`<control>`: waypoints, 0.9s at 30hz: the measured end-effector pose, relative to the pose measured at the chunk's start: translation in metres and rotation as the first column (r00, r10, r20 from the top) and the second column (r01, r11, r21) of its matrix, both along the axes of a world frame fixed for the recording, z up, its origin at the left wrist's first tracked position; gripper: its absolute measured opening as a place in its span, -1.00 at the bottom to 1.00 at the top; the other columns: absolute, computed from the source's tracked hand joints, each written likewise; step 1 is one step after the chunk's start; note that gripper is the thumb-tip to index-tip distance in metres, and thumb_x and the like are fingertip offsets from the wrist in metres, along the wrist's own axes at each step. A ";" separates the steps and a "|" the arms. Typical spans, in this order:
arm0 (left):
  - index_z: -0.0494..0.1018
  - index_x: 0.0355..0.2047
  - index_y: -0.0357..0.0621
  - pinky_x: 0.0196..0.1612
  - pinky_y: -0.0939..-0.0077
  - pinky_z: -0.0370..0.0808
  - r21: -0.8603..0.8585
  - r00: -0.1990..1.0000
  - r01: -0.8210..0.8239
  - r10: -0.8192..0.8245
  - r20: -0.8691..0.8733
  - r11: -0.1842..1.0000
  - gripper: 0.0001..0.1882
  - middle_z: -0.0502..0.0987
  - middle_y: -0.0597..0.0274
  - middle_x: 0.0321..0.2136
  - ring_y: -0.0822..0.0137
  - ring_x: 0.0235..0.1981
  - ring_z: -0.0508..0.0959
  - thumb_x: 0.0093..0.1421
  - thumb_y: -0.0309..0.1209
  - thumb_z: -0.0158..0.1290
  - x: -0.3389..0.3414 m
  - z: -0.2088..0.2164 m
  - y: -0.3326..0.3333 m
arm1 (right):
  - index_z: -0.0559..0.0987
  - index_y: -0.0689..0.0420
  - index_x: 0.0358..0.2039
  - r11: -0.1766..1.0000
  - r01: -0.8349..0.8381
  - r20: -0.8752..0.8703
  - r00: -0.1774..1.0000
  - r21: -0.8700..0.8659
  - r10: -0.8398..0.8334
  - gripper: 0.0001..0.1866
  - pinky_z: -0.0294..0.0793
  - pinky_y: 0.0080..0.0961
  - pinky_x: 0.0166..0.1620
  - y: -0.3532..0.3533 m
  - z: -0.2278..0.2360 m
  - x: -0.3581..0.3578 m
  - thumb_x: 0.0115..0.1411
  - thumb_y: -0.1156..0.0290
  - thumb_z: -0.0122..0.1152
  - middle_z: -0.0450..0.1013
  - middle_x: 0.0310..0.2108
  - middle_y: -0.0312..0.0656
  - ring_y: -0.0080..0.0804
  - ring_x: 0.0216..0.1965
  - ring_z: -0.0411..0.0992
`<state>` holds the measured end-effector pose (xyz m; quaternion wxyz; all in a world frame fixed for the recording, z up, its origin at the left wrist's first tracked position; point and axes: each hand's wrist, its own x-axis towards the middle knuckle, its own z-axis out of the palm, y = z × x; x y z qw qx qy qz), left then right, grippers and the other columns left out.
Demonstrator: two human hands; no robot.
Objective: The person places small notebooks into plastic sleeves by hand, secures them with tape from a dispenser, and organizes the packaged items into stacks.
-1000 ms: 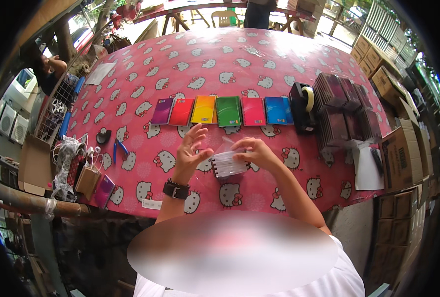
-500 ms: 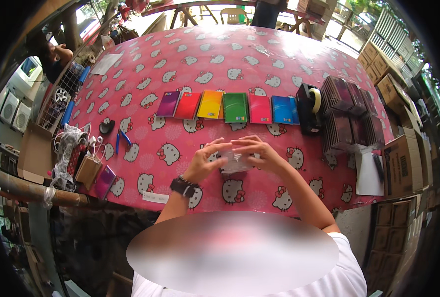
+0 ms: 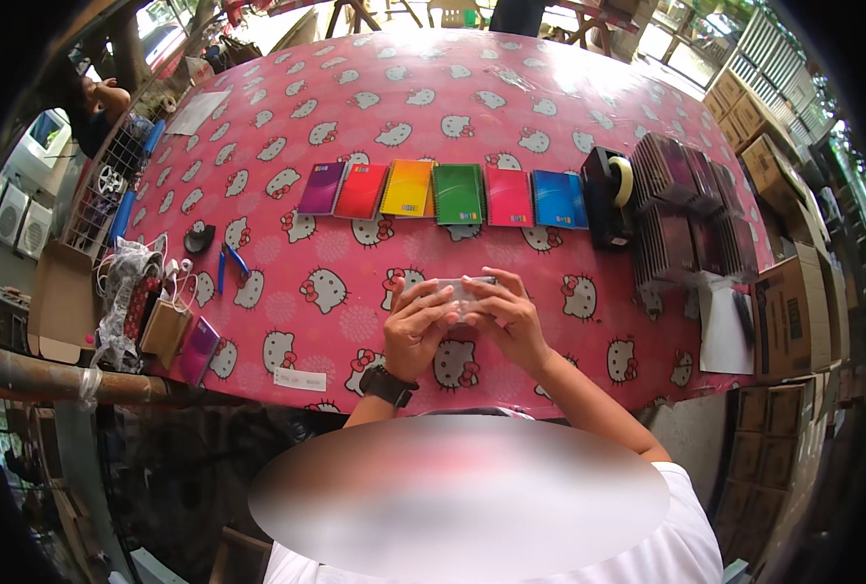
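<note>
Left hand [image 3: 415, 329] and right hand [image 3: 513, 326] hide much of the pack [image 3: 460, 302] between their fingers; its underside is out of sight. Left of the fingers and nearer the body, the label [image 3: 299, 379] bears print too small to read. Below the fingers, a blur [image 3: 457, 501] covers much of the shirt [image 3: 691, 521]. Far beyond them, the top edge cuts off a standing person [image 3: 517, 18].

L hand [image 3: 416, 329] & R hand [image 3: 504, 319] both on small clear-wrapped pack [image 3: 463, 301], near side of counter [image 3: 550, 336], fingers bent round it. Just beyond: row of notebooks [image 3: 458, 193], L to R purple, red, yellow, green, pink, blue. Blk tape dispenser [image 3: 604, 209] at R end of row, then dark stacks [image 3: 676, 175]. Blue pliers [image 3: 223, 271] on L; white paper [image 3: 722, 336] near R edge.
</note>
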<state>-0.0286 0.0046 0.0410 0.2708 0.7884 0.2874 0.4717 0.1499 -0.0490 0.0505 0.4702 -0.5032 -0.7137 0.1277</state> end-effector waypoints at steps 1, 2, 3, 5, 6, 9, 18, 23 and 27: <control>0.59 -0.42 -0.07 0.24 0.28 0.02 -0.043 1.000 -0.023 0.023 0.020 0.999 -0.91 0.60 0.28 -0.28 0.28 -0.04 0.47 0.05 -0.39 0.16 0.001 0.001 -0.001 | 0.59 0.06 -0.35 1.000 0.028 0.010 1.000 -0.006 -0.028 -0.81 0.22 -0.24 0.07 0.004 0.004 -0.002 -0.06 0.41 0.29 0.45 -0.08 -0.23 -0.18 0.01 0.29; 0.57 -0.30 -0.08 0.22 0.28 0.08 0.020 0.999 -0.044 0.043 0.033 0.999 -0.81 0.60 0.26 -0.31 0.31 -0.15 0.52 0.03 -0.41 0.16 0.002 0.000 0.002 | 0.58 0.07 -0.39 0.998 0.056 0.020 0.998 -0.011 -0.056 -0.83 0.23 -0.24 0.05 0.006 0.008 -0.004 -0.05 0.39 0.30 0.47 -0.13 -0.23 -0.20 -0.04 0.31; 0.55 -0.24 -0.09 0.22 0.28 0.08 -0.056 0.998 -0.053 0.056 0.039 0.997 -0.76 0.60 0.26 -0.32 0.31 -0.17 0.53 0.04 -0.41 0.17 0.002 0.000 0.002 | 0.58 0.07 -0.40 0.996 0.066 0.019 0.998 -0.058 -0.065 -0.83 0.23 -0.24 0.03 0.007 0.011 -0.004 -0.06 0.38 0.31 0.47 -0.18 -0.24 -0.23 -0.06 0.31; 0.49 -0.12 -0.10 0.22 0.27 0.09 -0.203 0.995 -0.074 0.087 0.051 0.976 -0.65 0.60 0.27 -0.33 0.33 -0.23 0.55 0.04 -0.41 0.17 0.003 0.009 0.004 | 0.57 0.07 -0.42 0.986 0.082 0.022 0.997 -0.148 -0.080 -0.82 0.24 -0.26 0.00 0.010 0.019 -0.004 -0.08 0.36 0.32 0.47 -0.27 -0.26 -0.29 -0.11 0.32; 0.33 0.07 -0.11 0.15 0.30 0.22 -0.112 0.996 -0.077 0.081 0.034 0.991 -0.45 0.60 0.29 -0.43 0.37 -0.32 0.57 0.03 -0.46 0.18 0.004 0.007 0.007 | 0.58 0.06 -0.40 0.983 0.143 0.059 0.989 -0.112 -0.137 -0.77 0.31 -0.33 -0.08 0.009 0.023 -0.008 -0.13 0.35 0.37 0.45 -0.31 -0.25 -0.31 -0.16 0.36; 0.28 0.12 -0.10 0.04 0.34 0.36 -0.276 0.986 -0.048 0.090 0.140 0.960 -0.40 0.56 0.26 -0.38 0.39 -0.32 0.57 0.03 -0.52 0.16 0.007 0.012 0.003 | 0.58 0.11 -0.37 0.950 0.136 -0.207 0.958 -0.280 -0.198 -0.74 0.39 -0.49 -0.24 0.018 0.024 -0.007 -0.13 0.39 0.39 0.47 -0.35 -0.26 -0.44 -0.29 0.40; 0.17 0.18 0.02 0.18 0.10 0.13 0.390 0.942 -0.082 0.199 -0.269 0.917 -0.36 0.33 0.20 0.06 0.25 0.03 0.42 0.07 -0.34 0.11 -0.002 0.009 -0.023 | 0.56 0.28 -0.44 0.775 -0.289 -0.628 0.759 -0.563 -0.173 -0.84 0.42 -0.66 -0.36 0.045 0.010 0.012 -0.04 0.50 0.34 0.51 -0.51 -0.25 -0.65 -0.45 0.42; 0.19 0.17 0.02 0.23 -0.01 -0.14 0.191 0.825 -0.065 0.160 -0.542 0.979 -0.28 0.22 0.23 0.15 0.24 0.21 0.18 -0.03 -0.17 0.12 0.005 0.007 -0.046 | 0.58 0.26 -0.37 0.863 -0.104 -0.462 0.873 -0.494 -0.159 -0.85 0.41 -0.61 -0.31 0.035 0.008 0.025 -0.01 0.53 0.27 0.52 -0.37 -0.19 -0.57 -0.36 0.44; 0.20 0.16 0.02 0.15 0.05 -0.06 0.168 0.816 -0.083 0.164 -0.555 0.982 -0.23 0.22 0.24 0.14 0.25 0.20 0.15 -0.11 -0.15 0.12 0.001 0.014 -0.041 | 0.57 0.26 -0.31 0.769 0.622 -0.116 0.761 -0.148 -0.638 -0.81 0.40 -0.36 -0.13 0.039 0.014 0.118 0.05 0.49 0.14 0.48 -0.29 -0.06 -0.24 -0.20 0.44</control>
